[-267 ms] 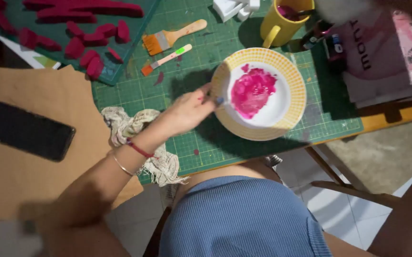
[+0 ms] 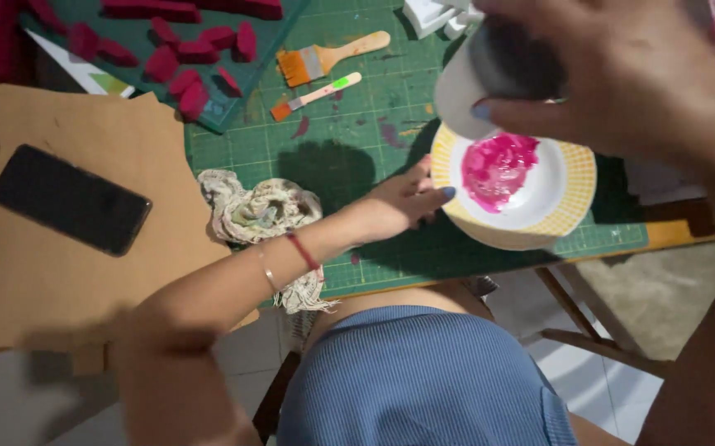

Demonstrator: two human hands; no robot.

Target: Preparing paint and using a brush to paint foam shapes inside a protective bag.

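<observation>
Right grip [image 2: 622,74] clasps a white bottle [image 2: 477,78], long axis tilted down-left over the pink-painted plate [image 2: 576,177].

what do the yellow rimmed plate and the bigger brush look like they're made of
The round yellow-rimmed plate looks like glossy ceramic or melamine, judging by the sheen on its white centre; which one is unclear. The flat brush has a pale, matte wooden-looking handle, a grey metal-looking band and orange bristles.

A home craft corner: a green cutting mat [image 2: 374,149] on the counter, paintbrushes [image 2: 332,59], a plate of pink paint [image 2: 572,190], a stained rag [image 2: 262,211], tiled floor [image 2: 564,330] below.
</observation>
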